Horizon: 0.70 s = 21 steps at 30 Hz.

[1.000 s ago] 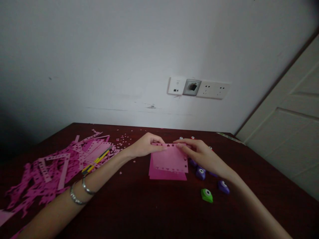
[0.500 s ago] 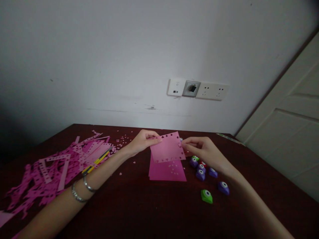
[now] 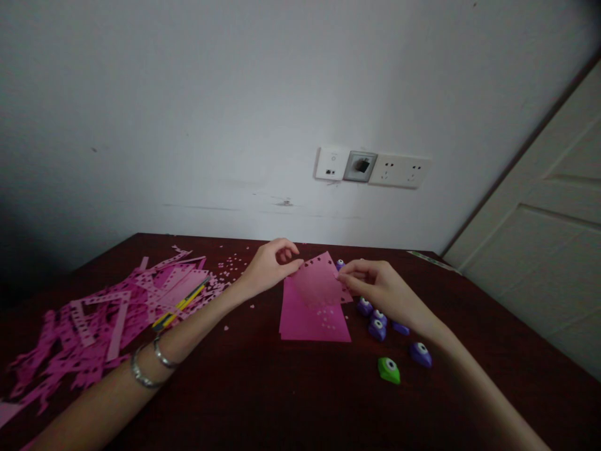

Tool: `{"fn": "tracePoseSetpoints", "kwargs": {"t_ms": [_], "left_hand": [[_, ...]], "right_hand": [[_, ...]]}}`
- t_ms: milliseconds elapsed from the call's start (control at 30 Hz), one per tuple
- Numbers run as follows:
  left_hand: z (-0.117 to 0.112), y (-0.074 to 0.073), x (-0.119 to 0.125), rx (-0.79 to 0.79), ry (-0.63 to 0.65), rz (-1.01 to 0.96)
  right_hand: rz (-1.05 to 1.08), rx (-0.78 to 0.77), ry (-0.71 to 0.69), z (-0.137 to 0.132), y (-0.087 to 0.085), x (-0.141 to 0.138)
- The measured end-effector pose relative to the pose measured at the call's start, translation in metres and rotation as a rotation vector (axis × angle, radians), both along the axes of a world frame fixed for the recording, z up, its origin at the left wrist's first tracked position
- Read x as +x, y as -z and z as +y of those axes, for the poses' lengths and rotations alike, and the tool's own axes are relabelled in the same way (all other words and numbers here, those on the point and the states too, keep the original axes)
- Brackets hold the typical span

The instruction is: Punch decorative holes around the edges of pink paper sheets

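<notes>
Two hands work over pink paper, and only one clearly has hold of it. The right hand [image 3: 378,282] pinches the right edge of a punched sheet [image 3: 323,279] — thumb and forefinger closed on it near the upper part of that edge, with the other fingers curled behind. The sheet slants upward between the hands, a row of small dark holes along its top edge. The left hand [image 3: 270,268] is at the sheet's upper left, its thumb and curled fingers parted with a gap between them; the thumb tip comes right up to the sheet's edge — whether it touches, I cannot tell. Below the raised sheet, and partly covered by it, pink paper [image 3: 305,326] lies flat on the dark table [image 3: 263,394], with a few pale cut-outs [image 3: 327,318] on it. Just below the right hand sit purple punches [image 3: 377,329], with a green punch [image 3: 389,370] nearer the viewer. Beyond the left forearm lie a yellow cutter [image 3: 181,305] and a heap of pink strips [image 3: 84,332].
</notes>
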<state>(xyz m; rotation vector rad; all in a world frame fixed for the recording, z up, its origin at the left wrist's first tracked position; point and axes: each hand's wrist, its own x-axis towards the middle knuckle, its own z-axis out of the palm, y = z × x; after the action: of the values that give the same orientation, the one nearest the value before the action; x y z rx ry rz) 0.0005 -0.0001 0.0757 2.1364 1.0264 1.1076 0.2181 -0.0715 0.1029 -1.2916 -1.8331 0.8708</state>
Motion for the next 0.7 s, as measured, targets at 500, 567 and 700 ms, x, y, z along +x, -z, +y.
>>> {"fn": "tracePoseSetpoints", "kwargs": {"t_ms": [500,567,700], "left_hand": [[-0.042,-0.005,0.021,-0.288,0.303,0.009],[-0.04,-0.005,0.021,-0.321,0.311,-0.016],[-0.037,-0.003,0.021,-0.353,0.314,-0.021]], "right_hand": [[-0.205,0.079,-0.085,-0.008,0.0,-0.011],[-0.223,0.081,-0.095,-0.009,0.001,-0.013],[-0.273,0.129,-0.096,-0.01,0.005,-0.016]]}}
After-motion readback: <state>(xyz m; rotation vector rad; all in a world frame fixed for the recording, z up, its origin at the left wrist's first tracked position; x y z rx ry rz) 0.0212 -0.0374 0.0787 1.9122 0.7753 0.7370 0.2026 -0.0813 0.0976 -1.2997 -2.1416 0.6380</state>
